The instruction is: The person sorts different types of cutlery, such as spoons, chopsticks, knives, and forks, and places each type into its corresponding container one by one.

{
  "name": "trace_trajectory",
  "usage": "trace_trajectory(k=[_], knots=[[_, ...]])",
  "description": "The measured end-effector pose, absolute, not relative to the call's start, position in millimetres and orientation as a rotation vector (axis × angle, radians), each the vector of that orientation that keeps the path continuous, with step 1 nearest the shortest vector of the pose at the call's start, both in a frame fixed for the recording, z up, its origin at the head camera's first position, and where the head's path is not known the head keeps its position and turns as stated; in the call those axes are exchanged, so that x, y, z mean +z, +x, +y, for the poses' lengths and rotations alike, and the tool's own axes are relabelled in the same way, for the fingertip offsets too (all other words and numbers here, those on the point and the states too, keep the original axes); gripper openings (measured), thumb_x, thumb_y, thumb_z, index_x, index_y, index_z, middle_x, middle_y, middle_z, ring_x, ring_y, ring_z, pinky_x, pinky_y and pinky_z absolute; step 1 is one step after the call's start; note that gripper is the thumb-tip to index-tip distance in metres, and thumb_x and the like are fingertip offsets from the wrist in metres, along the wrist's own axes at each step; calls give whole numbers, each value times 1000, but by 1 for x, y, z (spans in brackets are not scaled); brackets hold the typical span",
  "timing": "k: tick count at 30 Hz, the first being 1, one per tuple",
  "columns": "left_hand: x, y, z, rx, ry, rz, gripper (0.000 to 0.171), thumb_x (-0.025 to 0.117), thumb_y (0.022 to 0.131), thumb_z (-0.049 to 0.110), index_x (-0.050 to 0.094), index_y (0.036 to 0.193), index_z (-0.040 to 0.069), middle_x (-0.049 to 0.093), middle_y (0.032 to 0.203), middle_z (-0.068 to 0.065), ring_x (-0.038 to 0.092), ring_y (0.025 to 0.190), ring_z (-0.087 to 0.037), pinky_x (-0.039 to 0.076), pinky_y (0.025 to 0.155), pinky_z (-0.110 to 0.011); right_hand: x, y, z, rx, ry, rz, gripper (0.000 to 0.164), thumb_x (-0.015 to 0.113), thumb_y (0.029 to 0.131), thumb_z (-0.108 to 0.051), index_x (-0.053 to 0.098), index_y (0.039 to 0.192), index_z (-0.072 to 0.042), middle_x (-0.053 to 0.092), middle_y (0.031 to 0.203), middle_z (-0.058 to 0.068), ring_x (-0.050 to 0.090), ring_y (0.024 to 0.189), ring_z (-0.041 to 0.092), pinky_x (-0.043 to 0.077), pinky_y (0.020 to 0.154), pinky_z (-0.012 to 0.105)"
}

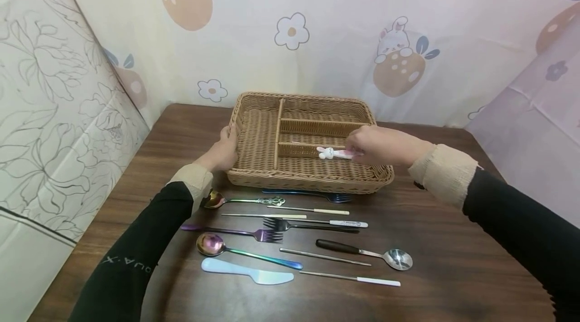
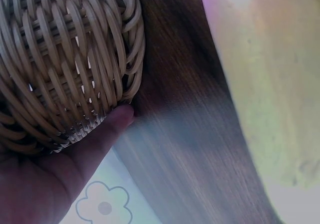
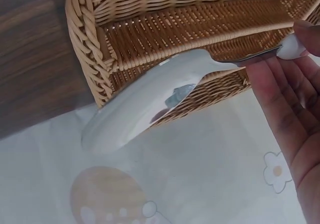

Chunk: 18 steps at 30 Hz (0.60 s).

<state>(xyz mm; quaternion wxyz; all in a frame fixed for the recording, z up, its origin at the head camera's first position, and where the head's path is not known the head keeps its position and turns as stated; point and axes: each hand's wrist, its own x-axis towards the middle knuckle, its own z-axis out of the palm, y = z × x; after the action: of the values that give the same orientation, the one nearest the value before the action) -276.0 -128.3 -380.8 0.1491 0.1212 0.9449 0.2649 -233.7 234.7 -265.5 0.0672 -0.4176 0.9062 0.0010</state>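
My right hand pinches a spoon with a white bunny-topped handle over the right part of a wicker basket. In the right wrist view, the spoon's shiny metal bowl points away from the fingers, above the basket's woven compartments. My left hand grips the basket's left side. Up close, the left thumb lies along the outer weave, while its other fingers are mostly hidden. Dividers split the basket into a wide left compartment and several narrower ones on the right.
Before the basket lie a blue fork, gold spoon, black fork, purple fork, rainbow spoon, pale blue knife, black-handled spoon and several chopsticks. A patterned curtain hangs behind the table.
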Motion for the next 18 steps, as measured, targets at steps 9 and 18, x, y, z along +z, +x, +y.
trace_trajectory(k=[9,18], knots=[[-383,-279,-128,752,346,2712,78,33,94,-2,-20,152,0,-15,159,-28,44,58,-19,40,56,-28,-266,-256,235,-11,-1246,2728,5,67,80,1,66,79,-4,66,76,4,57,65,12,50,60,30],[-382,-279,-127,742,343,2722,79,34,94,-3,-20,152,-1,-15,159,-29,44,58,-18,40,55,-27,-267,-278,232,-42,-1190,2767,6,66,81,3,64,79,-2,62,71,5,53,62,14,49,57,28]])
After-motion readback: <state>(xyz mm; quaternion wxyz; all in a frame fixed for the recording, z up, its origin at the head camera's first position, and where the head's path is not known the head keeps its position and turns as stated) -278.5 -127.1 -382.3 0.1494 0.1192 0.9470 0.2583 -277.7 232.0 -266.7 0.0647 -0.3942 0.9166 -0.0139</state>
